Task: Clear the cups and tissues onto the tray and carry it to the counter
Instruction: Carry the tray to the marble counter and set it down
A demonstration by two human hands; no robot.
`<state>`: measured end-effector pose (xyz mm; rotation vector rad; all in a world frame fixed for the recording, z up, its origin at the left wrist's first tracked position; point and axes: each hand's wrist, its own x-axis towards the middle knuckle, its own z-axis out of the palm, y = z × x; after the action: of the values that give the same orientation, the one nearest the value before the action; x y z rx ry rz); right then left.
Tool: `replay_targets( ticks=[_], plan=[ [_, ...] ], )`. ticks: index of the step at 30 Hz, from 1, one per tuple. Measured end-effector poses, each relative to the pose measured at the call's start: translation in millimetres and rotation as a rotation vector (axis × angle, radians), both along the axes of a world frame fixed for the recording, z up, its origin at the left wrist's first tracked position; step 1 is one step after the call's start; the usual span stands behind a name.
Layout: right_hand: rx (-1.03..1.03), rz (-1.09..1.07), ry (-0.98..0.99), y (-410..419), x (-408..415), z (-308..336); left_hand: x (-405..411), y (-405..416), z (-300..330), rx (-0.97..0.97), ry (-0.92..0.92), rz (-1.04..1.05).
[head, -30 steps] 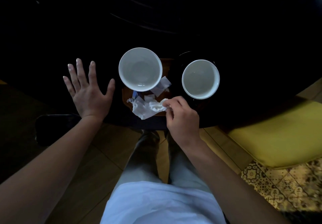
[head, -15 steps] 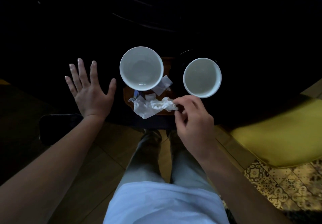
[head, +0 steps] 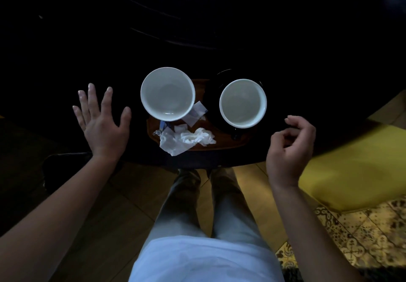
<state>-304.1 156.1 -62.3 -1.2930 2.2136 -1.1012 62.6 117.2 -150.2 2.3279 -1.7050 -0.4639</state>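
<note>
Now the right hand (head: 289, 150) has let go of the crumpled tissue (head: 186, 139) and moved out to the right, fingers loosely curled, holding nothing. Going left to right: the left hand (head: 103, 123) lies flat, fingers spread. Just right of it, one white cup (head: 167, 94) and the tissue sit on the brown tray (head: 219, 144). The other cup (head: 242, 102), left of the right hand, may sit on a dark saucer.

Dim room; dark table (head: 219, 29), wooden floor (head: 123, 194), yellow cushion (head: 351, 172), patterned tiles (head: 362, 237).
</note>
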Motion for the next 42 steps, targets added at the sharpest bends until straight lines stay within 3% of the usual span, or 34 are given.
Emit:
replay_targets(
  ticks=[7,11,15,19,25,32,42],
  plan=[
    [0.403,0.063,-0.104,9,-14,-30,4,1,44,-0.192,0.421,0.149],
    [0.471,0.076,-0.292,0,-22,-29,-17,14,61,0.049,0.646,0.087],
    [0.535,0.135,-0.366,-4,-25,-26,-40,22,67,0.174,0.807,0.223],
    [0.555,0.072,-0.476,-14,-24,-28,-40,11,69,0.286,0.879,0.298],
    [0.565,0.119,-0.584,-25,-32,-24,-26,-10,62,0.38,0.818,0.117],
    [0.658,0.179,-0.803,-19,-21,-27,-30,-29,53,0.491,0.931,0.062],
    [0.647,0.298,-0.734,-34,-21,-24,-26,-24,45,0.461,1.022,0.05]
  ],
)
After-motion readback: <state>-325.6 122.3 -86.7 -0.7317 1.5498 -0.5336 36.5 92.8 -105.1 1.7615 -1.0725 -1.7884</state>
